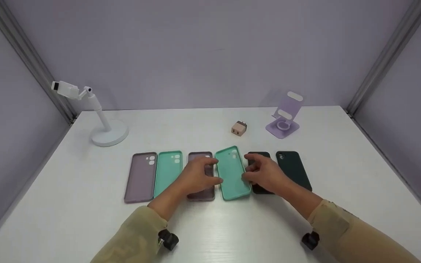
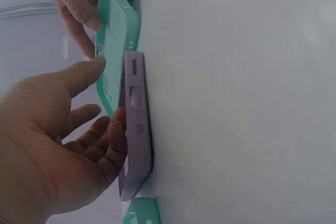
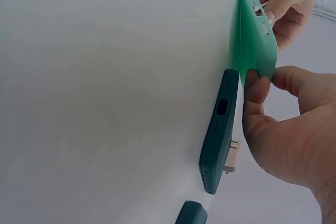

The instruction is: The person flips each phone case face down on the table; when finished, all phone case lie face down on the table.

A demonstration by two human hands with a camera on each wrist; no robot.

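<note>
A mint phone case [image 1: 228,175], open side up, stands tilted between the hands at the middle of the row. The right hand [image 1: 267,173] pinches its right edge, with thumb and finger on either side in the right wrist view. At the opposite edge is the left hand [image 1: 197,175], thumb and forefinger spread, their tips right at the rim. Its other fingers hang over a purple phone case [image 2: 137,150] in the left wrist view. Under the right hand lies a dark green phone case [image 3: 216,135], partly hidden in the head view.
To the left lie another purple case [image 1: 141,179] and another mint case [image 1: 168,170]; at right, a second dark green case [image 1: 294,170]. Behind stand a pink charger plug [image 1: 239,128], a purple phone stand [image 1: 287,113] and a white stand [image 1: 102,120] on the white table [image 1: 210,233].
</note>
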